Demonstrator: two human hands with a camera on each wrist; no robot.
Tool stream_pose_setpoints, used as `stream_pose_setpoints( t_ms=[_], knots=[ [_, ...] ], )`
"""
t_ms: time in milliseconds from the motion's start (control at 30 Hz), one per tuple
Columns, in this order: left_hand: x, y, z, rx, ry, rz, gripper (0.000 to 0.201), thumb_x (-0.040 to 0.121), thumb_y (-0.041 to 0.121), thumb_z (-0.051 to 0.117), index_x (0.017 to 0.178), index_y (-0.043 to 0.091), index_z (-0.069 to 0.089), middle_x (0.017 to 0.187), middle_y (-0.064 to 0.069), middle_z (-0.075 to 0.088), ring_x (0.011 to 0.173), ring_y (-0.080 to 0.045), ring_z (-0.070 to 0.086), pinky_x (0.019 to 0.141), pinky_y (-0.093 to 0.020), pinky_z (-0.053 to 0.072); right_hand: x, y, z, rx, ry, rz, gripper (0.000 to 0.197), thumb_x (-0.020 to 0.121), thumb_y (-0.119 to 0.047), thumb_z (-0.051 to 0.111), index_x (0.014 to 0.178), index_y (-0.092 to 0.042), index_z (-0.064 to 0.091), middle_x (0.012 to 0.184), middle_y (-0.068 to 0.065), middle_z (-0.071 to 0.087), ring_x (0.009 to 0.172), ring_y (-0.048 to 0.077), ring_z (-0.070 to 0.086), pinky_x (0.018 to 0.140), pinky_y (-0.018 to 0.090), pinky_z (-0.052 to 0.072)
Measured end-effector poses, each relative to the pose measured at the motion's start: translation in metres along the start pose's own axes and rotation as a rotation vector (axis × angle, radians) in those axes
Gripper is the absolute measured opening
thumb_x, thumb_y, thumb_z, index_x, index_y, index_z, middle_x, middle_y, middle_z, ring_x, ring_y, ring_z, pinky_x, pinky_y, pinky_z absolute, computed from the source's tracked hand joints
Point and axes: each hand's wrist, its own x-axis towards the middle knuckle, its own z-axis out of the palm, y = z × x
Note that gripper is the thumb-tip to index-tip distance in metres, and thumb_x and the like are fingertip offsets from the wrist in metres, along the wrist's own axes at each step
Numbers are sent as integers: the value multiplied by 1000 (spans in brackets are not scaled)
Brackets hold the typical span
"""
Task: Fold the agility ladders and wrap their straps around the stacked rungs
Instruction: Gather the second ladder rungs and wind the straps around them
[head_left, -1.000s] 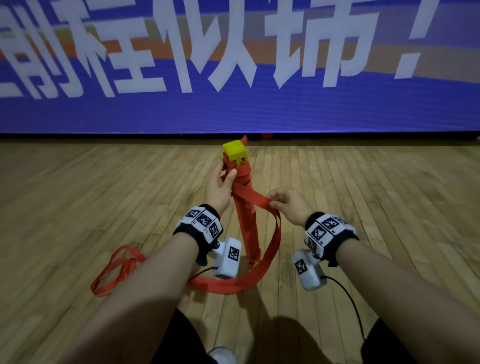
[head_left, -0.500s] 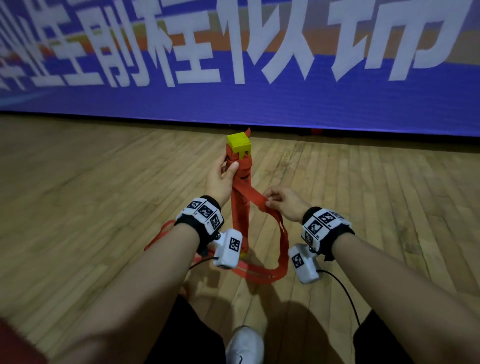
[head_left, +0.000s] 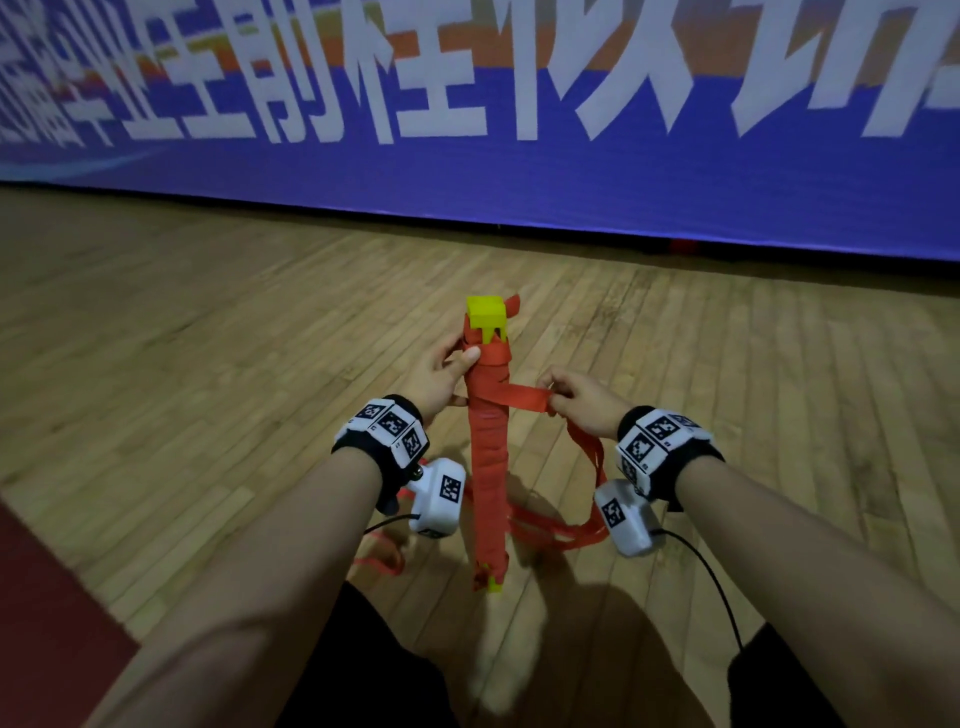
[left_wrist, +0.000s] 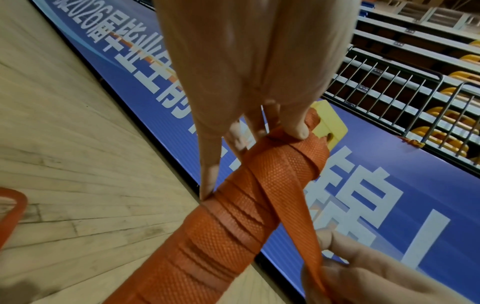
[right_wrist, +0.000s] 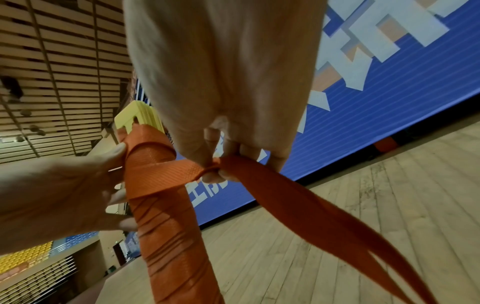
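The stacked rungs (head_left: 487, 457) are held roughly upright over the wooden floor (head_left: 208, 364), with the yellow rung ends (head_left: 486, 318) showing at the top and the lower end pointing toward the person's legs. The left hand (head_left: 440, 375) grasps the bundle near its upper end, fingers behind and thumb (left_wrist: 298, 128) pressing the topmost wrap against the front. The right hand (head_left: 576, 399) pinches the orange strap (head_left: 519, 402) just beside the bundle, drawing it sideways across the stack. Beyond the pinch the strap hangs down and lies in loose loops (head_left: 561, 525) on the floor; another loop (left_wrist: 13, 207) lies to the left

Risks from this position, as judged:

- Loss of tension. If the right-hand pinch slips on the smooth webbing, the last turn is likely to slacken and earlier turns may loosen with it
- Wrap creep. The upper wraps sit close to the yellow ends; if the thumb lifts, they could slide off the top
- Twisting. The strap is bunched at the pinch; a twist carried round would leave a ridge rather than a flat turn
- Snagging. The loops on the floor could tangle or catch under the bundle's lower end or the legs as slack is drawn in
- Wrist-camera cable (head_left: 722, 592) hangs near the strap and could be caught
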Motion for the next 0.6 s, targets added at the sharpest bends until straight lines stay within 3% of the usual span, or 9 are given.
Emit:
stream_pose_setpoints(
  t_ms=[100, 233, 367, 467, 600],
  knots=[
    [6, -4, 7, 1, -30, -3, 39, 101, 19, 44, 139, 21, 41, 106, 11, 56, 94, -2, 56, 70, -31, 55, 1, 10, -9, 5, 7, 13, 24, 96, -4, 45, 86, -25, 51, 72, -4, 52, 67, 10, 47, 64, 20, 37],
    [13, -4, 17, -13, -61, 4, 38, 100, 18, 45, 139, 19, 43, 109, 8, 56, 97, -5, 56, 69, -31, 56, -3, 15, -17, 53, 30, 27, 7, 97, -13, 50, 93, -18, 54, 72, -4, 51, 66, 7, 46, 64, 18, 36],
    [18, -1, 27, -47, -98, 12, 39, 100, 20, 46, 139, 19, 42, 116, 7, 56, 102, -5, 56, 63, -27, 56, -6, 24, -24, 114, 139, 5, 15, 93, -12, 58, 84, -24, 56, 77, 1, 56, 70, 11, 50, 70, 23, 39],
    [19, -3, 36, -69, -144, -8, 43, 100, 20, 46, 142, 15, 40, 129, 1, 52, 116, -13, 52, 67, -31, 57, -7, 28, -26, 78, 214, 32, 11, 92, -11, 58, 87, -20, 56, 83, 7, 57, 79, 18, 52, 77, 32, 42],
    [15, -12, 44, -80, -248, -66, 40, 100, 20, 46, 139, 14, 43, 138, -3, 50, 128, -19, 47, 78, -41, 58, -9, 29, -21, 123, 178, 63, 20, 92, -7, 57, 80, -21, 54, 83, -4, 59, 91, 17, 57, 89, 31, 43]
  ],
)
